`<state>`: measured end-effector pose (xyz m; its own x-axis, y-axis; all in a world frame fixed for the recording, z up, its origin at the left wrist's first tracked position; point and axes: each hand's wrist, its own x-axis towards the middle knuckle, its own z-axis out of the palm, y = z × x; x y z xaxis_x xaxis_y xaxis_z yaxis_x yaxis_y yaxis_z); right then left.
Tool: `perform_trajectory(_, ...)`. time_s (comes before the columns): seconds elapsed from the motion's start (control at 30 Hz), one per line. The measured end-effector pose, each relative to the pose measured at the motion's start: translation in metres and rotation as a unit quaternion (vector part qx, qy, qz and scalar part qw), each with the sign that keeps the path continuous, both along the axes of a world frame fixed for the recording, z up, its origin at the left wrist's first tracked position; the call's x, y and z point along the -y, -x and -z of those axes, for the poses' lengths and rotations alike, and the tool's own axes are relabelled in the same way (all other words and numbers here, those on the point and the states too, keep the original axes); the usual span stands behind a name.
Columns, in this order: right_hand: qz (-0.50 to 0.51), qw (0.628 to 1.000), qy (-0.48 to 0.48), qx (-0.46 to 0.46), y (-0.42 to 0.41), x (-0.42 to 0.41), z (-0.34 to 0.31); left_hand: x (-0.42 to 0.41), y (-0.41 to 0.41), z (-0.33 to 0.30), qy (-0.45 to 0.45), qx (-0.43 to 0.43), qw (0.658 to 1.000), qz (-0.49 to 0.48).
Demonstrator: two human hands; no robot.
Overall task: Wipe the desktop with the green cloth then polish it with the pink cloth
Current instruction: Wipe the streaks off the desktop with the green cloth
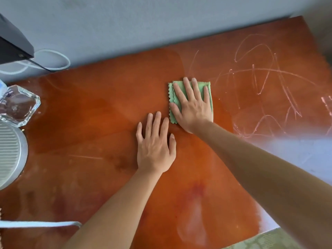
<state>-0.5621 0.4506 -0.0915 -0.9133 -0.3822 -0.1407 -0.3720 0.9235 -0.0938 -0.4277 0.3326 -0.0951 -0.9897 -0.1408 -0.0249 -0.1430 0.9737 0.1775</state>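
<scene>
Two hands are down flat on the desk (89, 123), and the right hand (193, 106) has the green cloth (173, 95) pinned under it. Fingers straight and spread, palm pressing down, no curl round the fabric at all: an open-handed press, not a clench. The cloth sits folded into a small pad right beneath that palm, its zigzag edge peeking out on the left of the hand and a strip showing past the fingertips on the far side and along the right. It lies around the middle of the desk, a little to the far side.

Left hand (155, 146) rests just near and left of the cloth, fingers straight and relaxed, flat on the bare wood, holding nothing. Its fingertips come close to the cloth's near-left corner; whether they touch it, hard to tell.

Over to the right, pale scribbled marks (265, 83) run across the surface, right of the cloth and apart from it. On the left edge sits a clear glass ashtray (21, 105), and nearer than that a round white ribbed object (10, 155). At far left, a dark device (12, 44) with a white cable (59, 60) looping against the grey wall (161, 24).
</scene>
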Motion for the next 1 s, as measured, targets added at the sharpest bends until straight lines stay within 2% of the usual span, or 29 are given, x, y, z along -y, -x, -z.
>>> perform_trajectory(0.2, 0.012, 1.000, 0.007, 0.011, 0.001, 0.007, -0.001, 0.001, 0.000, 0.000, 0.009, 0.001, 1.000, 0.005)
perform_trajectory(0.43, 0.059, 0.998, 0.009, 0.024, -0.112, -0.037, -0.002, 0.001, -0.001, 0.000, 0.006, 0.002, 1.000, 0.008)
perform_trajectory(0.53, 0.055, 0.998, 0.005, 0.031, -0.130, -0.049, -0.004, 0.001, -0.002, -0.001, 0.004, 0.002, 1.000, 0.006)
perform_trajectory(0.67, 0.060, 0.998, 0.000, 0.024, -0.109, -0.047, -0.003, 0.000, -0.001, -0.003, 0.006, -0.001, 1.000, 0.006)
perform_trajectory(0.87, 0.131, 0.991, 0.002, 0.010, -0.015, -0.047, 0.000, 0.000, -0.001, -0.001, 0.012, -0.012, 1.000, 0.003)
perform_trajectory(1.0, 0.124, 0.992, -0.002, 0.010, -0.014, -0.046, 0.000, 0.000, -0.001, -0.001, 0.009, -0.006, 1.000, 0.003)
